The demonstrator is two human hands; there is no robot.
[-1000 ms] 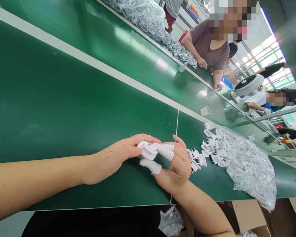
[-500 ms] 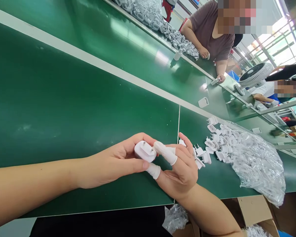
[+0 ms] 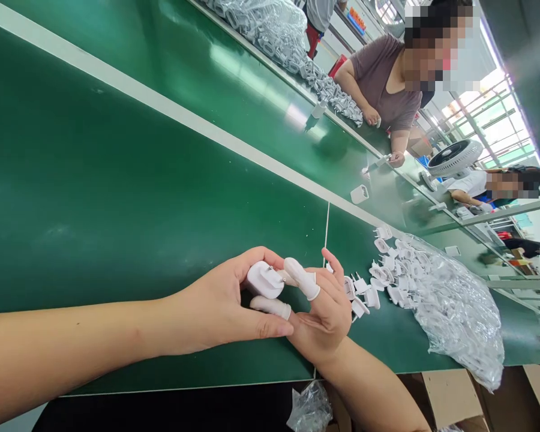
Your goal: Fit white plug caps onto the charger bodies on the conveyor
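Note:
A white two-pin plug charger [image 3: 264, 280] is held between my two hands above the green table, its metal pins pointing right. My left hand [image 3: 227, 303] curls its fingers behind the charger, while its thumb stretches out below, off the plug's face. White finger cots cover the thumb and at least the index finger of my right hand [image 3: 327, 309]. That cotted thumb lies along the charger's lower side, with the index finger near the pins. Just beyond my right hand lie several loose white plug pieces [image 3: 360, 291] with pins.
A clear plastic bag [image 3: 459, 312] spills white plug pieces on the right. Across the conveyor strip, a person [image 3: 378, 90] works beside a grey heap of parts [image 3: 292, 54]. A single white housing [image 3: 359, 193] lies on the belt. Cardboard boxes [image 3: 452, 396] stand below the table edge.
My left thumb has slid off the charger's front toward the right, and my right thumb has moved left under it. The charger is turned slightly, pins more to the right. The view has shifted a little.

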